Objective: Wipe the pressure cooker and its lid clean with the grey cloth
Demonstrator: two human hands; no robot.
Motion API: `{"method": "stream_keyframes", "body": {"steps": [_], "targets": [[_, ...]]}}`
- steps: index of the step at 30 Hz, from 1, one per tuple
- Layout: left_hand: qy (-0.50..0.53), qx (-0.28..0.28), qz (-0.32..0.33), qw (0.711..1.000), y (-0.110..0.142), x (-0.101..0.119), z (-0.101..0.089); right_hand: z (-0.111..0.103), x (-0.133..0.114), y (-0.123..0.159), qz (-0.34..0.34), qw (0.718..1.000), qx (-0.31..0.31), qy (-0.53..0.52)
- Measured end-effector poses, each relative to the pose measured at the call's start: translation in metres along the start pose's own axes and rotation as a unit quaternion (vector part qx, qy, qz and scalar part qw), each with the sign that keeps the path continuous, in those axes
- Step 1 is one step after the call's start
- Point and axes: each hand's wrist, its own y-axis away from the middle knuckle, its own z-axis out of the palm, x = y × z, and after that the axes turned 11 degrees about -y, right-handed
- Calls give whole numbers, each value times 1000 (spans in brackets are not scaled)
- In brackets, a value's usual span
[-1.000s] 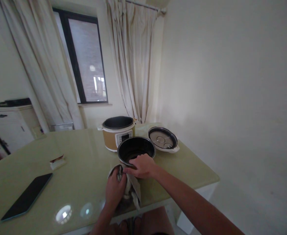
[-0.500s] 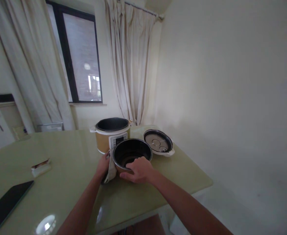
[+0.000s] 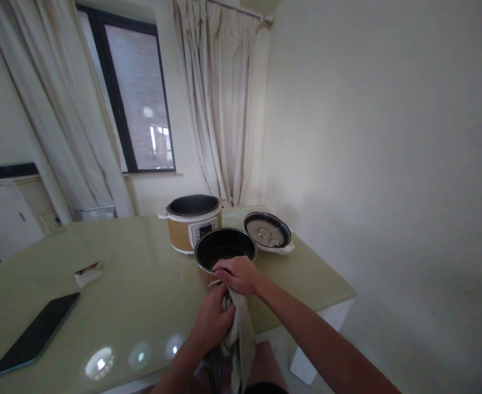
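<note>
My left hand (image 3: 213, 322) is closed on a pale grey cloth (image 3: 244, 339), which hangs down past the table's front edge. My right hand (image 3: 241, 274) is bent over the near rim of a dark inner pot (image 3: 224, 241), its fingers curled there; the cloth's upper end lies just under it. Whether the right fingers also pinch the cloth is hard to see. Behind the pot stands an electric cooker (image 3: 179, 232), gold and white with a control panel, its top uncovered. To the right a round lid (image 3: 268, 232) rests with its inner side up.
A dark tablet-like slab (image 3: 35, 334) lies on the left of the glossy green table (image 3: 142, 273). Beyond it is a small white packet (image 3: 88, 274). A wall (image 3: 368, 164) closes off the right side; curtains (image 3: 224, 109) and a window stand behind.
My left hand has moved right with the cloth, from the pot's left side to its near side, beside my right hand. The right hand stays at the near rim. The view has shifted slightly.
</note>
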Motion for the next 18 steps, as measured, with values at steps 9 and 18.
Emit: {"method": "stream_keyframes", "body": {"steps": [9, 18], "targets": [[-78, 211, 34, 974, -47, 49, -63, 9, -31, 68, 23, 823, 510, -249], [-306, 73, 287, 905, -79, 110, -24, 71, -15, 98, 140, 776, 389, -477]]}}
